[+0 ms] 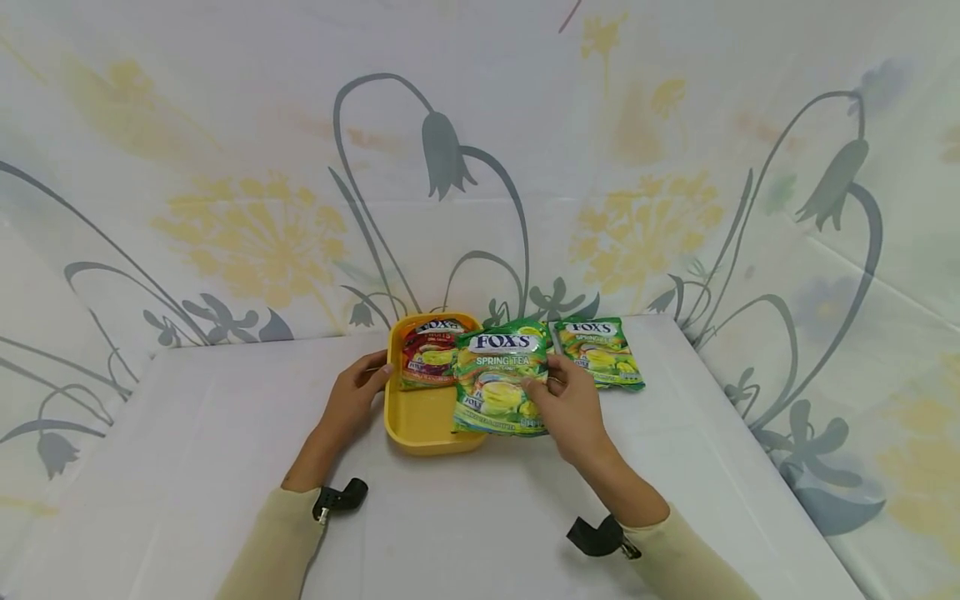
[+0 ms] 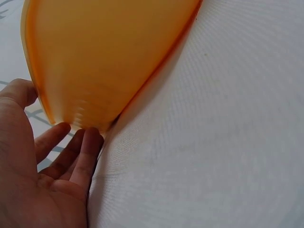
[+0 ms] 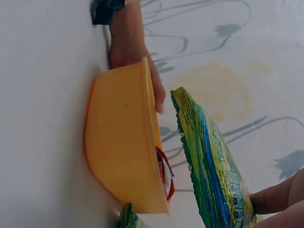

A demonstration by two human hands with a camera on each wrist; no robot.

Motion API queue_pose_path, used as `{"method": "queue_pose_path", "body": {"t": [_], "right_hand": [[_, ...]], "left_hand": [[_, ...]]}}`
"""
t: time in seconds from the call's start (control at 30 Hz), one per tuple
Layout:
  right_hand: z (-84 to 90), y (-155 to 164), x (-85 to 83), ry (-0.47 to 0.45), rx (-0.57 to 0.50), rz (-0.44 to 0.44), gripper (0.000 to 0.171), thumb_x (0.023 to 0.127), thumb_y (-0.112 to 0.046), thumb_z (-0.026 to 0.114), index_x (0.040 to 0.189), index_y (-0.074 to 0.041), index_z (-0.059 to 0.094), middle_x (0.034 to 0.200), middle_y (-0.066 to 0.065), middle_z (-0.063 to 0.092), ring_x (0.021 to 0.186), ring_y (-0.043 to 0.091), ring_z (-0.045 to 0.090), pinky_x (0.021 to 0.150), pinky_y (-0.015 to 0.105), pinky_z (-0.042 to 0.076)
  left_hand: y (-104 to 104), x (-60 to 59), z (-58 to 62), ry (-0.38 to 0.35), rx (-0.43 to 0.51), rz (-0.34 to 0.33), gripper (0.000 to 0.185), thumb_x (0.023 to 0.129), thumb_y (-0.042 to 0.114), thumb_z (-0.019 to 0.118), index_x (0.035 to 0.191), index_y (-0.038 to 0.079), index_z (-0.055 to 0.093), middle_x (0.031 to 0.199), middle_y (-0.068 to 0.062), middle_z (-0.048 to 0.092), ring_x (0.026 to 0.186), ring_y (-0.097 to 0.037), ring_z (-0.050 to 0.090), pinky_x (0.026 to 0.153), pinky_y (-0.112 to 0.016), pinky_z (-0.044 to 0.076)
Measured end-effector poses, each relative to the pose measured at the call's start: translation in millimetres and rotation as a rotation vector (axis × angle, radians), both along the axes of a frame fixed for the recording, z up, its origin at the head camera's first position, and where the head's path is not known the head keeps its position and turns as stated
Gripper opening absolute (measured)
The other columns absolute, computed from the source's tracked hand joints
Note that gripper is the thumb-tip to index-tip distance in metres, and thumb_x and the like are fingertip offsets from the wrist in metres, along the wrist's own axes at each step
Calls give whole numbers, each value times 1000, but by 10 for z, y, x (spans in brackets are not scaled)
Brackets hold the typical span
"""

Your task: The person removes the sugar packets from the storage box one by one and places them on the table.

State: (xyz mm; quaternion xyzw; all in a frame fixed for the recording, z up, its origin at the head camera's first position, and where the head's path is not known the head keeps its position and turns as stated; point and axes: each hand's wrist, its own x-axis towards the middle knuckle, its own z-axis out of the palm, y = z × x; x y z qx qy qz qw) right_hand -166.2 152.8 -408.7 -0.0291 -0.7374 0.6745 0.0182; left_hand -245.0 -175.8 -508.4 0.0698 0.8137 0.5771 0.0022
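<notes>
The green bag [image 1: 501,379] of Fox's Spring Tea candy hangs over the right rim of the yellow tray [image 1: 420,425], half above the tray's hollow and half above the counter [image 1: 225,433]. The right hand [image 1: 570,408] pinches it at its right edge, thumb on the printed face and fingers [image 3: 270,197] behind; the right wrist view shows the bag held edge-on, clear of the tray wall. The left hand [image 1: 356,396] rests against the tray's left wall, fingers [image 2: 83,152] straight and relaxed along the plastic, steadying it rather than clutching it.

I judge the step in hand to be loading the tray: a red bag [image 1: 427,354] already lies in the far end, and this green one is at the point of going in. The next move would call for shifting the bag left, past the rim, and laying it flat in the near, bare part of the tray before the pinch lets go, while the left hand keeps the tray from sliding. A second green bag [image 1: 600,350] lies on the counter just right of the tray, untouched.

Hard to make out: the held bag covers the tray's right rim and part of the red bag, so I cannot tell whether the two bags touch. The left wrist view shows only tray wall, cloth and fingers. The right hand's fingertips behind the bag are hidden from the head camera.
</notes>
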Motion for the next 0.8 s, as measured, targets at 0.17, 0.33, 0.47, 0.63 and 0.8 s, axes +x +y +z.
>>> {"method": "queue_pose_path", "body": {"t": [0.17, 0.33, 0.47, 0.63, 0.8], "right_hand": [[-32, 125, 59, -31, 6, -11, 56, 103, 1, 63, 152, 13, 40, 143, 29, 54, 130, 39, 61, 92, 24, 60], [-57, 230, 110, -58, 19, -28, 59, 103, 1, 64, 154, 12, 38, 147, 28, 52, 133, 39, 59, 92, 20, 59], [-68, 286, 156, -66, 34, -36, 57, 102, 1, 64, 153, 13, 40, 145, 29, 53, 128, 38, 62, 89, 20, 59], [-124, 369, 200, -108, 65, -51, 56, 103, 1, 64, 152, 13, 41, 143, 28, 54, 124, 34, 63, 86, 18, 59], [-204, 436, 220, -127, 68, -48, 59, 103, 1, 63, 153, 16, 37, 145, 31, 52, 124, 34, 62, 85, 17, 58]], "left_hand": [[-15, -13, -25, 12, -19, -1, 57, 111, 39, 56, 156, 4, 51, 154, -20, 56, 134, -37, 61, 114, -52, 50], [-16, -12, 0, 9, -24, 3, 58, 111, 41, 56, 156, 5, 51, 154, -19, 56, 134, -37, 61, 114, -52, 50], [-13, -8, 10, 3, -16, 8, 57, 111, 40, 57, 155, 6, 51, 153, -19, 56, 133, -36, 62, 114, -52, 50], [-5, -5, -1, -9, -9, 1, 58, 110, 42, 57, 156, 6, 52, 153, -17, 57, 131, -35, 63, 114, -51, 50], [-5, -8, -14, 8, -5, -1, 58, 110, 42, 57, 156, 6, 52, 153, -17, 57, 130, -35, 64, 113, -52, 51]]}}
